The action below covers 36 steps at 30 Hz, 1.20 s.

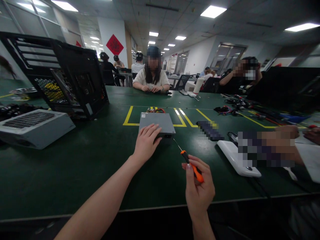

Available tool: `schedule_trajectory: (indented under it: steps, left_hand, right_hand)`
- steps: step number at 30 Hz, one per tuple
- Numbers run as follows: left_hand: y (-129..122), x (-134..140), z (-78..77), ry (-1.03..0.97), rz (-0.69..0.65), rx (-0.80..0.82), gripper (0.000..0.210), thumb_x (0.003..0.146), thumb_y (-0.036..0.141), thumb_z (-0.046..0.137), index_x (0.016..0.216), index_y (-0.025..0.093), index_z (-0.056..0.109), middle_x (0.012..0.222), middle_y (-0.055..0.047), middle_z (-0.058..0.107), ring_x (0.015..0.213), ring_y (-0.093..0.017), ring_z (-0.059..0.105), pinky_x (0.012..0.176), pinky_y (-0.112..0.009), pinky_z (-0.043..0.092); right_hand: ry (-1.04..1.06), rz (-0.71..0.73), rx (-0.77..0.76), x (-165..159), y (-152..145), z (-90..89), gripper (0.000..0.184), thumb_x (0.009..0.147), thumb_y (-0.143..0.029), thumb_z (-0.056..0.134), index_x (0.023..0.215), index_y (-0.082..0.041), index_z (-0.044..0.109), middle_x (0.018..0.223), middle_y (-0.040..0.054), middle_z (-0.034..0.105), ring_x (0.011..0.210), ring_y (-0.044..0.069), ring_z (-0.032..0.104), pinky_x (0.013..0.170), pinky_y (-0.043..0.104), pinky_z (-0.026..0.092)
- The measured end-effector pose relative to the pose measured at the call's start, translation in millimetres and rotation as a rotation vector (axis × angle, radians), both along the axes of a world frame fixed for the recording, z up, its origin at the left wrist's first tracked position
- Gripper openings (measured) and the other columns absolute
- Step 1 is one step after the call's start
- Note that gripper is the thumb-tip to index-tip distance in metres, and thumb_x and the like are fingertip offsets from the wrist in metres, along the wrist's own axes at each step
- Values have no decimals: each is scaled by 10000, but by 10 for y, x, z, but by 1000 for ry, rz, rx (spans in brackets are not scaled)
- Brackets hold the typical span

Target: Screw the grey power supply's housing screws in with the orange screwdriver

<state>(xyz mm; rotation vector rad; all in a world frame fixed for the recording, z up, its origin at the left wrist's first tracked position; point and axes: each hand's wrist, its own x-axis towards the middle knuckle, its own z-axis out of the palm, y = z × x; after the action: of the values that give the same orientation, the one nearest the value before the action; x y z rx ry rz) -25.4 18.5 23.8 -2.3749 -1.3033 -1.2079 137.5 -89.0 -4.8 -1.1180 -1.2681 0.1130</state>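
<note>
Nearest the table's (75, 180) front edge, the right hand (198, 191) is raised just above it, fingers curled shut around the orange-and-black handle of a screwdriver (191, 165). The thin shaft slants up and away to the left, its tip stopping just short of the near right corner of the grey box (160, 121), not touching it as far as can be seen.

The left arm reaches in from the lower left, forearm stretched diagonally across the green top. The left hand (146, 141) lies palm down with fingers spread, flat on the box's near edge and covering its near left part; it presses rather than grips. The box sits toward the middle of the table, just inside a yellow outline (130, 116), with coloured wires (156, 110) at its far side.

To the right, a white device (235, 160) lies near the front edge, beside another person's forearm (275, 146). To the left sit a grey unit (32, 128) and, behind it, an open black case (67, 76). At the far edge a person (152, 78) sits with hands on the table.
</note>
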Motion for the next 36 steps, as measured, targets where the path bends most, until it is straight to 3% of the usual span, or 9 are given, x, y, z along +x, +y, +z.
schedule_trajectory:
  steps: [5, 19, 24, 26, 28, 30, 33, 36]
  left_hand:
    - [92, -20, -20, 62, 74, -54, 307, 861, 194, 473, 1155, 238, 549, 1226, -34, 565, 1148, -202, 468, 921, -374, 350]
    - [-14, -240, 47, -108, 131, -164, 294, 833, 175, 502, 1102, 262, 584, 1200, -47, 582, 1108, -254, 462, 888, -426, 316]
    - [-66, -180, 82, -180, 60, -157, 279, 818, 188, 532, 1079, 255, 602, 1204, -55, 571, 1136, -261, 444, 944, -435, 264]
    - [-132, -120, 134, -297, 8, -170, 231, 834, 236, 514, 1039, 231, 623, 1173, -69, 576, 1122, -249, 450, 956, -416, 265]
    - [-199, -60, 187, -498, -100, -324, 242, 864, 324, 463, 943, 194, 651, 1028, -80, 614, 985, -215, 517, 872, -357, 349]
    - [-247, -10, 222, -751, -300, -638, 359, 874, 428, 410, 882, 168, 658, 896, -76, 624, 798, -167, 547, 713, -288, 402]
    - [-274, 30, 238, -1108, -558, -1033, 441, 836, 524, 432, 917, 151, 653, 856, -63, 616, 665, -107, 525, 562, -211, 371]
    - [-267, 27, 237, -1304, -650, -1167, 390, 792, 494, 539, 912, 143, 658, 830, -44, 606, 616, -63, 501, 507, -167, 338]
  right_hand:
    - [-24, -7, 1, -4, -1, 4, 175, 800, -147, 548, 962, -200, 591, 1065, 70, 585, 898, 187, 610, 759, 404, 555]
    - [23, 100, 111, -76, -107, 45, 189, 784, -89, 535, 934, -196, 579, 1042, 61, 579, 752, 149, 624, 629, 346, 559]
    - [20, 100, 150, -141, -97, 171, 164, 803, -111, 511, 926, -206, 567, 1022, 48, 583, 714, 132, 614, 616, 331, 547]
    - [55, 99, 165, -177, -92, 235, 152, 804, -116, 511, 916, -203, 564, 1008, 46, 588, 688, 126, 611, 595, 320, 543]
    - [102, 98, 192, -219, -95, 290, 138, 807, -118, 506, 902, -201, 563, 995, 46, 593, 672, 127, 613, 571, 316, 543]
    - [129, 100, 219, -261, -106, 324, 130, 813, -124, 498, 893, -203, 563, 984, 45, 595, 659, 130, 615, 547, 319, 543]
    - [123, 102, 249, -316, -132, 335, 137, 812, -116, 499, 890, -205, 568, 976, 45, 599, 652, 133, 615, 531, 326, 536]
    - [111, 89, 279, -355, -159, 319, 161, 801, -91, 506, 892, -204, 577, 968, 46, 606, 672, 144, 615, 527, 333, 527]
